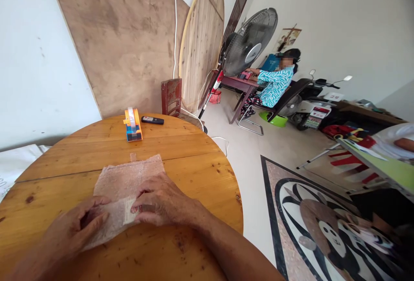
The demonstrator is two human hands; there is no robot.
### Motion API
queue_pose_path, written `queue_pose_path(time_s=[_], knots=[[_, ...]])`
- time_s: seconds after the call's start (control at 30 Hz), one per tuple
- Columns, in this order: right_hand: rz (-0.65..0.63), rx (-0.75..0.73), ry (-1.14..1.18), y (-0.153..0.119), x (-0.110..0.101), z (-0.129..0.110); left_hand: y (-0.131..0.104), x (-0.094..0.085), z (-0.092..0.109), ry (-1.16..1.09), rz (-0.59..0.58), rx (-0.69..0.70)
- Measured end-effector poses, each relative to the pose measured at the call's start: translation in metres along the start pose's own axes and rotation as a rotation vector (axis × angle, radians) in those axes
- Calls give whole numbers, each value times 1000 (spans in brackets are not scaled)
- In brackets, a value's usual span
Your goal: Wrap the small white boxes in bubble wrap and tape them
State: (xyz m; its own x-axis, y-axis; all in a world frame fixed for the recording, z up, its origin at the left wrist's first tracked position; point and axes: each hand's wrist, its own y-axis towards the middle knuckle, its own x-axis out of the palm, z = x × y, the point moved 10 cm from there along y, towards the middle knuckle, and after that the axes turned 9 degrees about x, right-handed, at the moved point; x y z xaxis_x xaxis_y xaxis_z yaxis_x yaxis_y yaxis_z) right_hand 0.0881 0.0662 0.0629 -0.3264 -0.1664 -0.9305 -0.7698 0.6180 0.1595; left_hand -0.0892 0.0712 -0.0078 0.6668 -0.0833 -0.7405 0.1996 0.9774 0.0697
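Observation:
A sheet of bubble wrap (124,179) lies on the round wooden table (194,160), its near part folded over a pale item (128,211) with red marks that shows faintly through the plastic. My left hand (76,225) is curled round the near left part of the wrap, thumb and fingers on its edge. From the right, my right hand (161,201) pinches the folded part at the pale item, fingers bent. A small piece of clear tape (133,157) sits at the wrap's far edge.
An orange and blue tape dispenser (132,125) and a black remote-like device (152,120) stand toward the table's far edge. Beyond are a red chair (171,97), a standing fan (250,41) and a seated person (276,82). A green-topped table (381,162) is at the right.

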Motion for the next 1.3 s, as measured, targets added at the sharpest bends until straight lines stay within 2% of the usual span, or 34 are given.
queue_pose_path(time_s=[0.07,0.13,0.23,0.33,0.4,0.53,0.7,0.83,0.9,1.03,1.2,1.3], knots=[[3,-3,7,0,-2,-2,-6,-9,-3,40,72,-6],[-5,0,3,0,-4,-4,-12,-9,-8,-1,81,-23],[-18,15,-16,0,-5,-4,-19,-1,-17,-150,29,-88],[6,7,-12,0,-7,-3,-25,7,-22,-233,-27,-236],[36,-7,13,0,-8,-3,-29,11,-16,-239,-104,-324],[81,-19,82,1,-11,-4,-24,1,11,-190,-183,-343],[97,-59,117,8,-14,-3,-14,5,7,-263,-228,-390],[90,-64,94,8,-16,-5,-10,-7,13,-321,-67,-313],[84,-57,85,8,-16,-6,-11,-9,15,-355,-22,-327],[75,-51,78,10,-15,-6,-14,3,20,-487,-75,-391],[47,-24,50,9,-14,-8,-10,24,27,-522,-171,-375],[-3,-10,-3,7,-13,-14,-7,30,28,-524,-140,-395]])
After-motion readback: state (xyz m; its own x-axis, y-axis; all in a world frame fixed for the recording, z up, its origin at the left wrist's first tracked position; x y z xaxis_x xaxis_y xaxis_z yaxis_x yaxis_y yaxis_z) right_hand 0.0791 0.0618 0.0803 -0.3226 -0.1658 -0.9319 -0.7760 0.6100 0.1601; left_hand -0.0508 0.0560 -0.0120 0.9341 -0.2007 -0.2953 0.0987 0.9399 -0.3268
